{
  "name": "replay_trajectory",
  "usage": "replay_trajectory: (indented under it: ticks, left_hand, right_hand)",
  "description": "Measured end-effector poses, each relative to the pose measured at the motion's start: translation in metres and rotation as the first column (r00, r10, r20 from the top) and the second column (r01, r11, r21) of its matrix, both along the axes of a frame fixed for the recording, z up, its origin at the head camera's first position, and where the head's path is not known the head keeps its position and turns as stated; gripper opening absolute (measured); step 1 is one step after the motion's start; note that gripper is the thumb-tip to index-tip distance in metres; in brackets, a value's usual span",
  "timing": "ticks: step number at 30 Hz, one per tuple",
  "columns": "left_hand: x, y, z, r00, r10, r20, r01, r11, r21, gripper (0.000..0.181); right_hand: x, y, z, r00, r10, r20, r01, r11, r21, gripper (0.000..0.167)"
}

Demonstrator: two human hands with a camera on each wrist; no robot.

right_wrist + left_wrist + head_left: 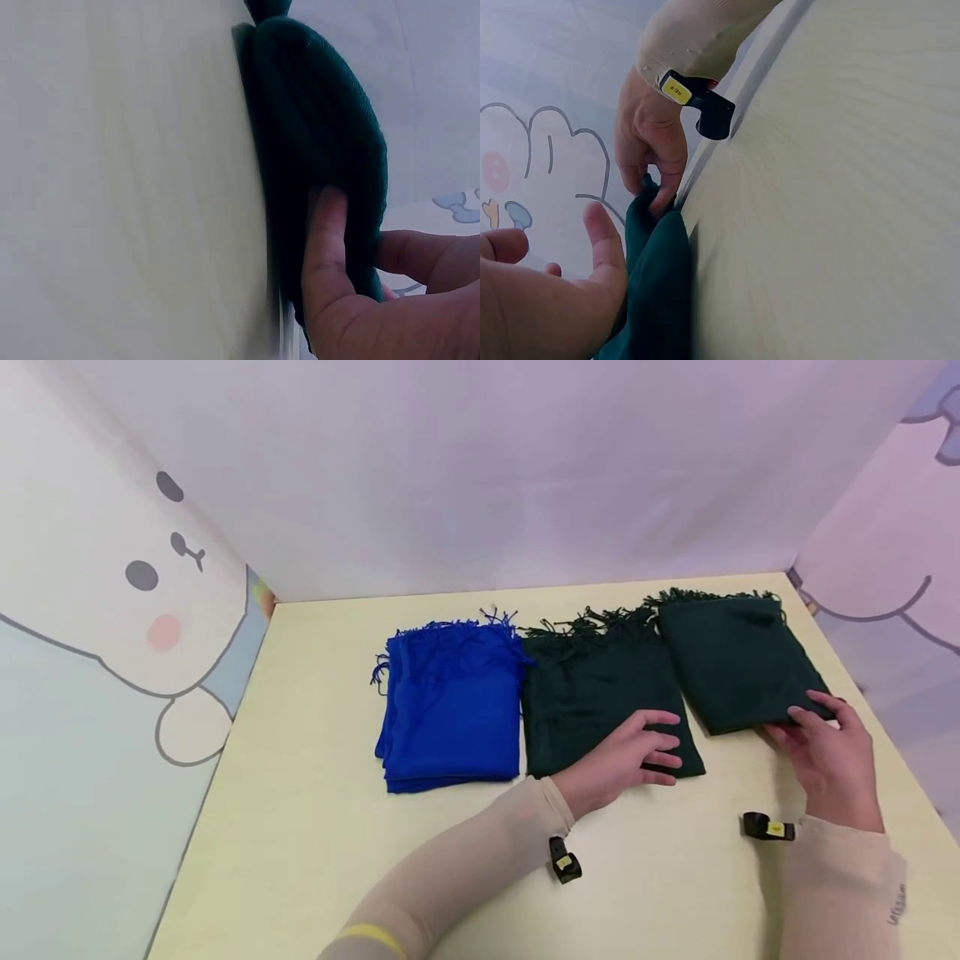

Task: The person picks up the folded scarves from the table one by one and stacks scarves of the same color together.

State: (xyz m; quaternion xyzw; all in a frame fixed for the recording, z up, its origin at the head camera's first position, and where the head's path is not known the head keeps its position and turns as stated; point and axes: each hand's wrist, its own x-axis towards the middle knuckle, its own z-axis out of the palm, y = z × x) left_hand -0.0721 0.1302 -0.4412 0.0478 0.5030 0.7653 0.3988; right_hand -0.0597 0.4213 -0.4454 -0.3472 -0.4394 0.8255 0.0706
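Two folded dark green fringed cloths lie side by side; the right-hand cloth [738,660] is tilted, with its near edge gripped by my right hand [832,756]. In the right wrist view, fingers of the right hand [375,307] pinch the folded green layers [330,112], one of them tucked under. My left hand [626,756] hovers with spread fingers over the middle green cloth [592,693], holding nothing. The left wrist view shows the left hand [551,300] beside the green cloth [660,292], and the right hand [652,135] pinching that cloth's corner.
A folded blue fringed cloth [457,718] lies left of the green ones on the pale yellow table [315,693]. White curtain-like walls [487,477] with cartoon figures stand behind and at both sides. The table's right edge runs close by the right hand.
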Motion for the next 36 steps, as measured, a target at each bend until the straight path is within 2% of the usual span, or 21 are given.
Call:
replay_trajectory:
  ticks: [4, 8, 11, 14, 19, 23, 26, 31, 36]
  left_hand:
    - [-0.005, 0.017, -0.002, 0.998, -0.038, 0.052, 0.036, 0.998, 0.046, 0.033]
    - [-0.007, 0.024, -0.010, 0.993, -0.035, 0.114, 0.025, 0.996, 0.084, 0.039]
    - [-0.009, 0.029, -0.015, 0.989, -0.035, 0.147, 0.018, 0.993, 0.117, 0.043]
    - [-0.015, 0.036, -0.013, 0.984, -0.048, 0.173, 0.022, 0.989, 0.148, 0.046]
    - [-0.028, 0.045, -0.008, 0.980, -0.029, 0.198, -0.002, 0.988, 0.156, 0.046]
    - [-0.033, 0.052, -0.008, 0.978, -0.037, 0.205, 0.006, 0.988, 0.153, 0.041]
    - [-0.033, 0.054, -0.009, 0.978, -0.051, 0.203, 0.022, 0.990, 0.141, 0.038]
    - [-0.032, 0.056, -0.009, 0.984, -0.075, 0.161, 0.050, 0.987, 0.153, 0.036]
    - [-0.032, 0.063, -0.010, 0.980, -0.046, 0.193, 0.012, 0.985, 0.172, 0.038]
  right_hand:
    - [-0.002, -0.010, 0.005, 0.994, -0.105, -0.023, 0.103, 0.993, -0.049, 0.043]
    - [-0.006, -0.026, 0.008, 0.979, -0.200, -0.030, 0.197, 0.977, -0.087, 0.040]
    - [-0.007, -0.035, 0.011, 0.970, -0.242, -0.037, 0.237, 0.966, -0.106, 0.041]
    - [-0.005, -0.040, 0.014, 0.959, -0.275, -0.059, 0.268, 0.957, -0.112, 0.041]
    - [-0.001, -0.043, 0.013, 0.955, -0.284, -0.089, 0.272, 0.954, -0.128, 0.040]
    - [0.001, -0.044, 0.011, 0.952, -0.288, -0.104, 0.275, 0.953, -0.127, 0.039]
    - [0.001, -0.044, 0.009, 0.949, -0.284, -0.136, 0.265, 0.954, -0.140, 0.039]
    - [0.001, -0.044, 0.007, 0.946, -0.257, -0.197, 0.227, 0.960, -0.164, 0.037]
    - [0.002, -0.041, 0.005, 0.960, -0.200, -0.196, 0.175, 0.975, -0.137, 0.042]
